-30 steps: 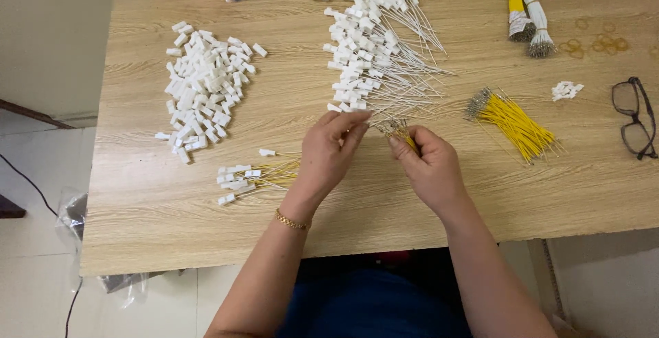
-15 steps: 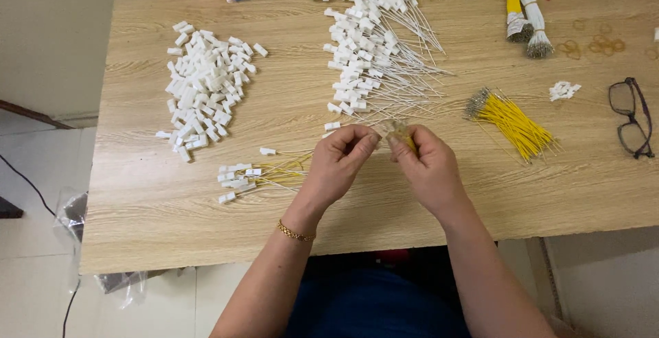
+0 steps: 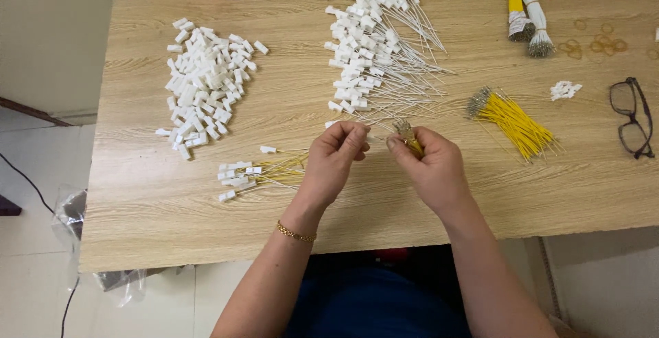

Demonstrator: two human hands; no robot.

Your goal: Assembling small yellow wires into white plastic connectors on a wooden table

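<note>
My right hand (image 3: 431, 168) grips a small bunch of yellow wires (image 3: 406, 134) with metal tips poking up between thumb and fingers. My left hand (image 3: 333, 158) is pinched shut close beside it, fingertips at a thin wire near the bunch; what it pinches is too small to tell. Just beyond both hands lies a spread of white connectors with thin wires (image 3: 374, 70). A small group of finished white-and-yellow pieces (image 3: 250, 173) rests left of my left hand.
A heap of loose white connectors (image 3: 206, 87) lies at the left of the wooden table (image 3: 171, 235). A yellow wire bundle (image 3: 511, 118) sits right of my hands. Tied yellow and white bundles (image 3: 525, 19), rubber bands (image 3: 597, 44) and black glasses (image 3: 631, 115) are at the far right.
My left hand came back from the white wired connectors toward my right hand. Both hands shifted slightly toward me and now meet over the table.
</note>
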